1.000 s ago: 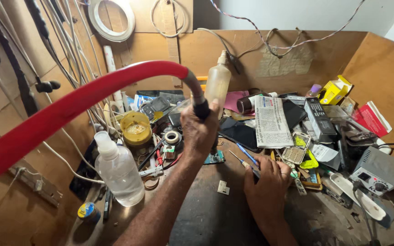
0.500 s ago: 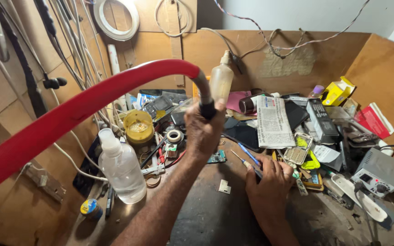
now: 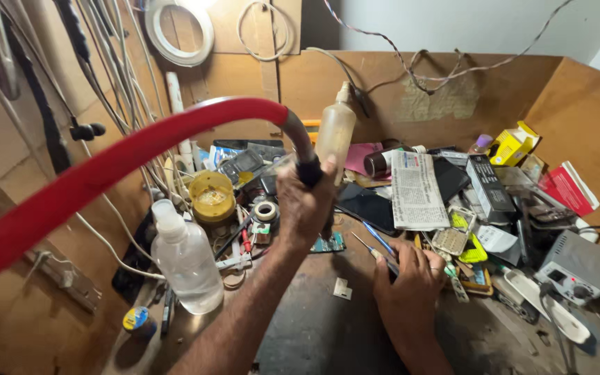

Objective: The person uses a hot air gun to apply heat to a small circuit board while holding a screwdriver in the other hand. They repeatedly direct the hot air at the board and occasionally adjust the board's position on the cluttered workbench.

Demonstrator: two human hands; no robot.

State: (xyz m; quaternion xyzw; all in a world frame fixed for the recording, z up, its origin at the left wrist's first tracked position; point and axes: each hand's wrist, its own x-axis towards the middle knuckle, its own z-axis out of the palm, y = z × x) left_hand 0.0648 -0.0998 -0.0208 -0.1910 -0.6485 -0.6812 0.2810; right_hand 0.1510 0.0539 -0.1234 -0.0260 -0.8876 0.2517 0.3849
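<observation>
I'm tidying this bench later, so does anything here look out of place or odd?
Mostly clutter: tools, boxes and a folded newspaper lie heaped across the bench's back. A thick red hose arcs over it to the tool in the left hand. A small white scrap lies loose between the arms. Nothing looks spilled.

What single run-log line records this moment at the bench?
left hand: grips black handle of red hose tool | right hand: holds tweezers | small green circuit board: on bench beneath tool

Bare worktop [image 3: 328, 326] between both forearms (clutter [image 3: 480, 208] behind, clear bottle [image 3: 185, 257] left).
</observation>
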